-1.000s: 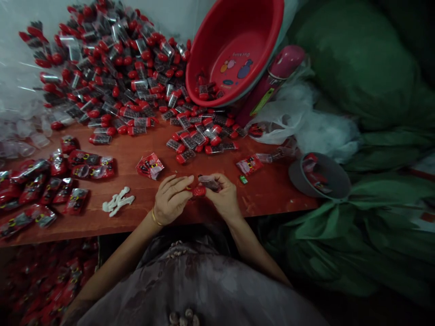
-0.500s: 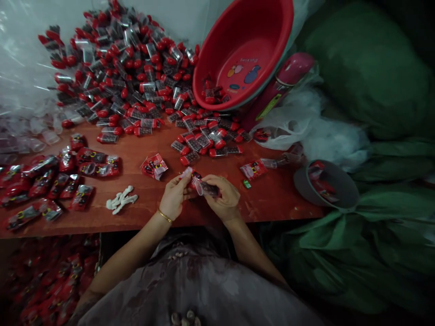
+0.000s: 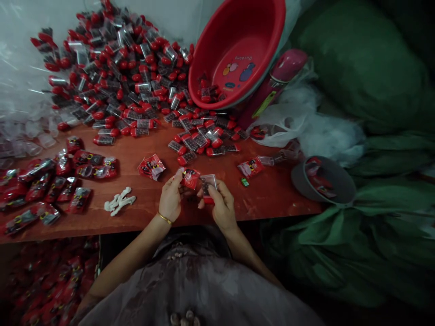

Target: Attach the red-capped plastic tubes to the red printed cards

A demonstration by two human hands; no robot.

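Note:
My left hand (image 3: 171, 199), with a gold bangle at the wrist, pinches a small red printed packet (image 3: 190, 179) between thumb and fingers. In my right hand (image 3: 223, 204) is a clear plastic tube (image 3: 208, 182) with dark contents and a red end, its clear end tilted up and away from me. A narrow gap separates tube and packet, just above the table's near edge. Another red packet (image 3: 151, 167) lies beyond my left hand. Past my right hand lie one more red packet (image 3: 250, 167) and a tiny green piece (image 3: 244, 182).
A large heap of red-capped tubes (image 3: 115, 77) covers the back left. Behind stands a tilted red basin (image 3: 238, 50) beside a pink flask (image 3: 288, 65). Filled packets (image 3: 79, 199) and white twisted strips (image 3: 119, 201) lie left. A grey bowl (image 3: 297, 181) and green sacks (image 3: 367, 68) are right.
My hands have drawn slightly apart. The tube in my right hand has swung from lying sideways to pointing away from me, and the packet in my left hand shows more of its face.

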